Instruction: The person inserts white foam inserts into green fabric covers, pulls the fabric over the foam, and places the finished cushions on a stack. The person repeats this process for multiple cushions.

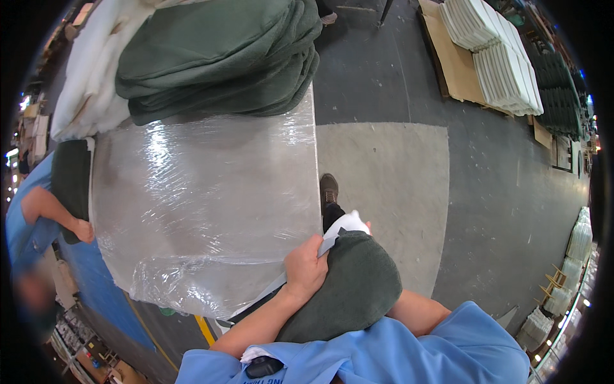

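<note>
A dark green cushion cover [358, 281] is held up against my body at the table's near right corner. White filling [348, 223] bulges from its far end. My left hand [307, 269] is closed on the edge of the cover, where a pale grey strip [275, 281] runs along the opening. My right forearm passes behind the cover. Only a sliver of my right hand [369, 226] shows beside the white filling, its fingers mostly hidden. The table [211, 185] to the left is wrapped in clear plastic film, which is loose and wrinkled at the near edge.
Green cushions [217, 57] lie piled on the table's far end, beside fluffy white filling [96, 70]. Across the table at left, another person's hand [83, 230] is next to a green cushion [71, 179]. Stacked white pads [495, 57] sit on cardboard [457, 70] at far right.
</note>
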Demonstrator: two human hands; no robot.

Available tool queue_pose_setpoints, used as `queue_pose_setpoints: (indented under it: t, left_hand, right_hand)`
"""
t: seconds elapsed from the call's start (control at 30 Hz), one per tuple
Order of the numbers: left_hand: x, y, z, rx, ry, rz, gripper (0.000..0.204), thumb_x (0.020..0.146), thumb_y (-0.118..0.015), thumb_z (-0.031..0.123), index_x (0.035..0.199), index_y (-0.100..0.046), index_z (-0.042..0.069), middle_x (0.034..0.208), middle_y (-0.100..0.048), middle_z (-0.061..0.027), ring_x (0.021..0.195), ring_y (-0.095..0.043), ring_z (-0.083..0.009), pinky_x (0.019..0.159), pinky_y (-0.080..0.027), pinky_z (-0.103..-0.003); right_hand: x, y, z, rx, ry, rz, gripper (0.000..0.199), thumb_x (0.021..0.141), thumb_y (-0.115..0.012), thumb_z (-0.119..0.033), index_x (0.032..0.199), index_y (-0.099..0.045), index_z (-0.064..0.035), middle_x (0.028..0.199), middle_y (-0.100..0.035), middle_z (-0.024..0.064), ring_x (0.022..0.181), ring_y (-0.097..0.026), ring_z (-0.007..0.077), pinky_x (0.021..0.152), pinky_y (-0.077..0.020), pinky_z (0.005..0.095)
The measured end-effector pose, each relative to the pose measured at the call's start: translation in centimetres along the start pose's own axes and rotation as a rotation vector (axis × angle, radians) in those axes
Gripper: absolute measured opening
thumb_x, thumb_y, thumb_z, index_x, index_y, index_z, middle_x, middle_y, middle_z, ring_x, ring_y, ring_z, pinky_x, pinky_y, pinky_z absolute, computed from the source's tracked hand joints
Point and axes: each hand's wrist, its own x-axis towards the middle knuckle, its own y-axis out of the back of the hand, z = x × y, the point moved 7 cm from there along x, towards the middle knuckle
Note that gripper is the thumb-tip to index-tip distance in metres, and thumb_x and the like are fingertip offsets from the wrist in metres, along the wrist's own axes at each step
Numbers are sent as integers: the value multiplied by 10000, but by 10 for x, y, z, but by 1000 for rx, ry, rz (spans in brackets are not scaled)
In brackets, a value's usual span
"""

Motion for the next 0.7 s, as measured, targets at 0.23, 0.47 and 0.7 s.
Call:
queue_pose_setpoints:
  t: [0.23,0.47,0.7]
  left_hand:
    - [22,-8,0,-10,25,-32,88,938,-681,110,926,-638,34,806,-641,-225,771,-657,-434,672,-495,-454]
    - [37,-18,5,-4,24,-77,129,886,-697,84,882,-576,37,808,-640,-206,793,-639,-462,666,-472,-529]
    - [48,-39,15,52,-44,-136,56,938,-668,88,937,-647,36,805,-641,-217,764,-653,-415,672,-485,-438]
  right_hand:
    - [10,19,12,16,21,41,547,1047,-570,-602,1192,-670,-83,1047,-721,67,939,-694,204,866,-575,376]
    - [15,29,18,28,61,51,498,1052,-592,-557,1179,-669,-82,1032,-715,54,924,-686,189,850,-570,363]
    - [32,35,31,40,133,29,449,1056,-613,-513,1166,-667,-81,1016,-710,41,910,-678,175,834,-565,350]
